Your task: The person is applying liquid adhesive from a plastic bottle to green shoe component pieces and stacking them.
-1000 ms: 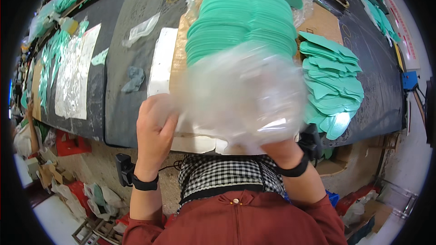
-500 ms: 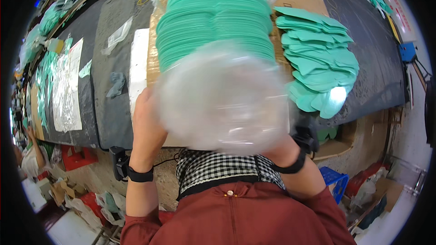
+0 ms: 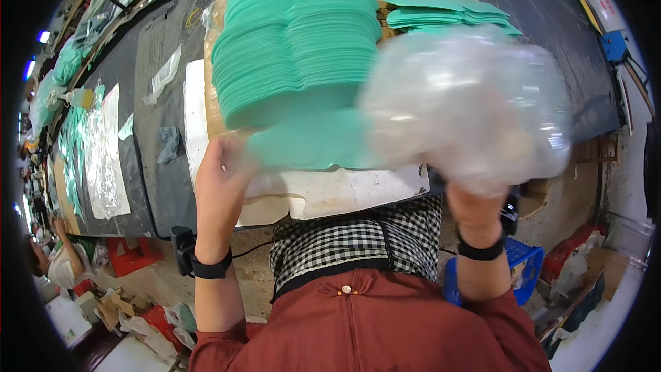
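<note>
Left hand meets the left end of a blurred green sheet, below green stacks on the surface; whether its grip is closed cannot be told. Right hand, fingers hidden, supports a clear plastic bag, contents blurred, above a blue crate.

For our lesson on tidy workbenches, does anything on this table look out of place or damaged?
A crumpled pale scrap and a grey scrap lie loose left of the orderly green stack, like litter. The white sheet's near edge looks ragged, perhaps torn.
</note>
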